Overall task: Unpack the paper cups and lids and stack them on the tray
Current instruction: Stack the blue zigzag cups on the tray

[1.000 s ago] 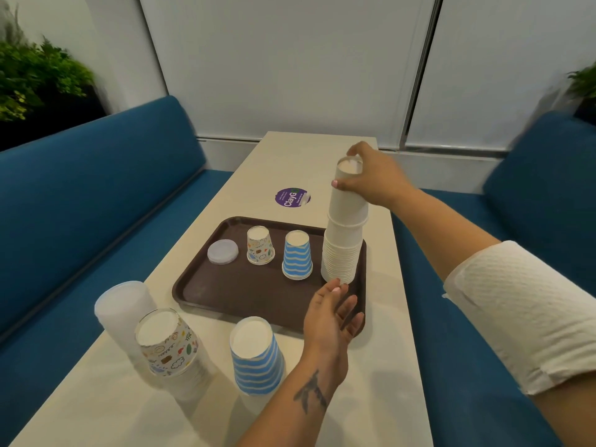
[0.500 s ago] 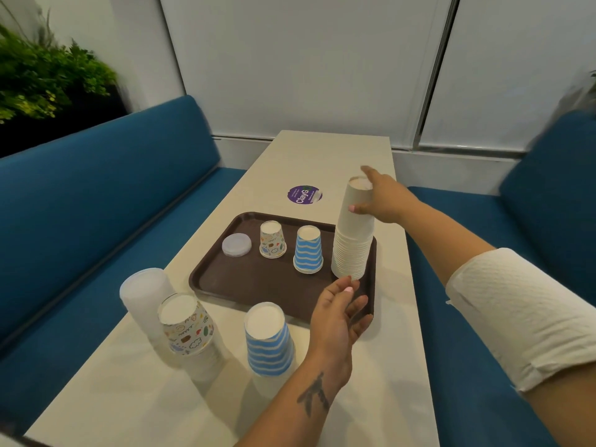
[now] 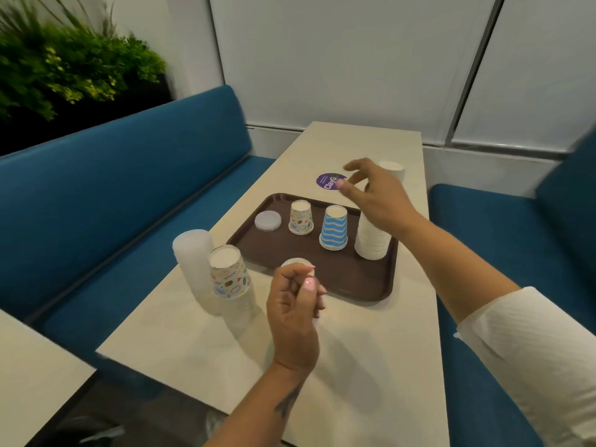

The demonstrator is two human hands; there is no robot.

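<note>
Right hand (image 3: 375, 196) is off the white cup stack (image 3: 372, 235), fingers loosely spread, holding nothing, hovering just in front of the stack's upper part. Stack stands upside down on the tray (image 3: 361, 285), right end. To the left of that hand on the tray: blue striped cup (image 3: 334, 228), patterned cup (image 3: 301, 218), one flat lid (image 3: 267, 221), all apart from each other.

Left hand (image 3: 296, 301) is nearer me, fingers curled. It sits over another inverted cup (image 3: 295, 262), whose white base shows just above the knuckles. Can't tell if I'm gripping it or only in front of it.

To the left of my left hand, off the tray: patterned cup stack (image 3: 229, 277) touching the frosted lid stack (image 3: 193, 259).

Step, my read: white stack looks placed, so next is the cups under my left hand. That move needs a firm grip low on the stack, a lift clear of the tray rim, then set-down in the bare near strip without knocking the striped cup.

Surface: pale table (image 3: 200, 343), round purple sticker (image 3: 329, 182) beyond the tray. Blue bench seats either side, white wall panels behind, plants at far left.
</note>
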